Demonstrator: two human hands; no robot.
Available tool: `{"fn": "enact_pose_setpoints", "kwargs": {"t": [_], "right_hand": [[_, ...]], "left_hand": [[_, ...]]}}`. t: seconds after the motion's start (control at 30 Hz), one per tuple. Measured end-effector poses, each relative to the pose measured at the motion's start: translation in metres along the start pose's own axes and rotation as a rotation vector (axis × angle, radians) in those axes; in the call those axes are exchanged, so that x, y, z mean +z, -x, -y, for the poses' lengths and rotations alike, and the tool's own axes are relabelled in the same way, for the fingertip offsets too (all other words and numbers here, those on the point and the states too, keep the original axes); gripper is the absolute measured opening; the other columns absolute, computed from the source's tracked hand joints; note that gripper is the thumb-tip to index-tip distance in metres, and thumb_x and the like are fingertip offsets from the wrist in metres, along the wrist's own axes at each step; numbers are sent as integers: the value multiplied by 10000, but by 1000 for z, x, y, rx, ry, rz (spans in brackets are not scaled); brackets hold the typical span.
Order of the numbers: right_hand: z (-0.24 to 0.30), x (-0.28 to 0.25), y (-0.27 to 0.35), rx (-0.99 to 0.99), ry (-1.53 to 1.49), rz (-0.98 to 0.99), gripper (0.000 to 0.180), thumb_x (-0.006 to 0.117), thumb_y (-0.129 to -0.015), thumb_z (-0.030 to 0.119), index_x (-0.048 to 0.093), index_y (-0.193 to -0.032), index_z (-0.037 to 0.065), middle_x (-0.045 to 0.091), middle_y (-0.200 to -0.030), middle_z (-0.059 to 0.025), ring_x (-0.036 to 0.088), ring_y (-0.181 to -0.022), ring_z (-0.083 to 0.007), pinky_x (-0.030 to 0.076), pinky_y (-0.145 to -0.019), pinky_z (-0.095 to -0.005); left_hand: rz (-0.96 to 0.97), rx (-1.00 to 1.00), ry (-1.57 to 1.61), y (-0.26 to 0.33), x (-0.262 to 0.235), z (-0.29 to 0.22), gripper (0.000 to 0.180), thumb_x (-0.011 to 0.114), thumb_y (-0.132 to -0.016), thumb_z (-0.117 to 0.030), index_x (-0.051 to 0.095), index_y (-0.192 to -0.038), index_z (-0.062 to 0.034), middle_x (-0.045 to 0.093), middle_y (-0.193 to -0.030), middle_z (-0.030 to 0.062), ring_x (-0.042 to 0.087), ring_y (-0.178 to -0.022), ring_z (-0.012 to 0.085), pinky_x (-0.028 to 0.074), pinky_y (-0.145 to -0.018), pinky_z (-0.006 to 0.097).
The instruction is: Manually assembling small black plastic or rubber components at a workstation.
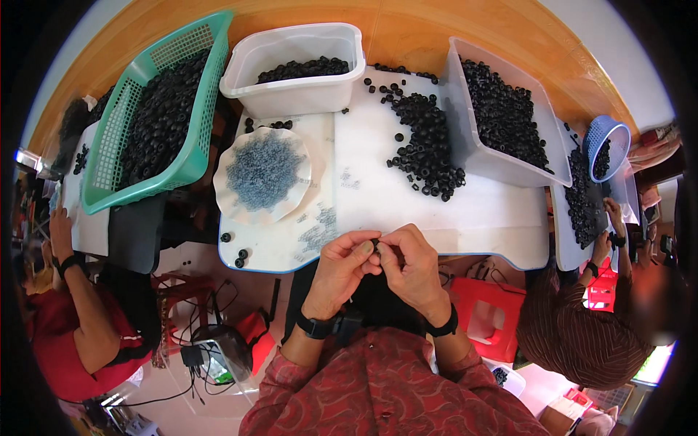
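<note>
My left hand and my right hand meet at the near edge of the white table, fingertips pinched together on a small black ring. Only a sliver of the ring shows between the fingers. A scalloped white plate of tiny grey-blue bits lies to the far left of my hands. A loose pile of black rings lies on the table beyond my right hand. More grey bits are scattered just left of my left hand.
A green basket of black rings stands at far left, a white tub behind the plate, a larger white bin at right. One person sits at the left, another at the right near a blue basket. A red stool stands below.
</note>
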State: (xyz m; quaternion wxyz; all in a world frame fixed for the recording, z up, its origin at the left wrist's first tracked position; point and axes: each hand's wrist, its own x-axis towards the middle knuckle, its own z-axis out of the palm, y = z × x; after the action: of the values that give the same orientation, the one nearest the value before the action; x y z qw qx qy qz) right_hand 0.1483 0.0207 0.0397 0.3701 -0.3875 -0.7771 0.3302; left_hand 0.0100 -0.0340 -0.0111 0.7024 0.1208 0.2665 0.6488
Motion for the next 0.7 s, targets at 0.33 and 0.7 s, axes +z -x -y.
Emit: {"fn": "enact_pose_setpoints", "kwargs": {"t": [0.33, 0.7], "right_hand": [[-48, -14, -30, -113, 283, -146, 245, 521, -881, -65, 592, -1113, -33, 590, -1109, -180, 625, -916, -293, 502, -767, -327], [-71, -7, -42, -23, 405, -65, 262, 554, -856, -71, 617, -1101, -1, 584, -988, -143, 603, -832, -316, 490, -712, -348]], "left_hand": [[-12, -14, 43, 0, 0, 0, 229, 574, -966, -75, 623, -1169, 20, 673, -945, 86, 648, -764, 114, 578, -675, 254], [-16, -12, 70, 6, -2, -3, 240, 579, -960, -77, 621, -1177, 17, 656, -948, 98, 606, -754, 113, 523, -643, 238]]}}
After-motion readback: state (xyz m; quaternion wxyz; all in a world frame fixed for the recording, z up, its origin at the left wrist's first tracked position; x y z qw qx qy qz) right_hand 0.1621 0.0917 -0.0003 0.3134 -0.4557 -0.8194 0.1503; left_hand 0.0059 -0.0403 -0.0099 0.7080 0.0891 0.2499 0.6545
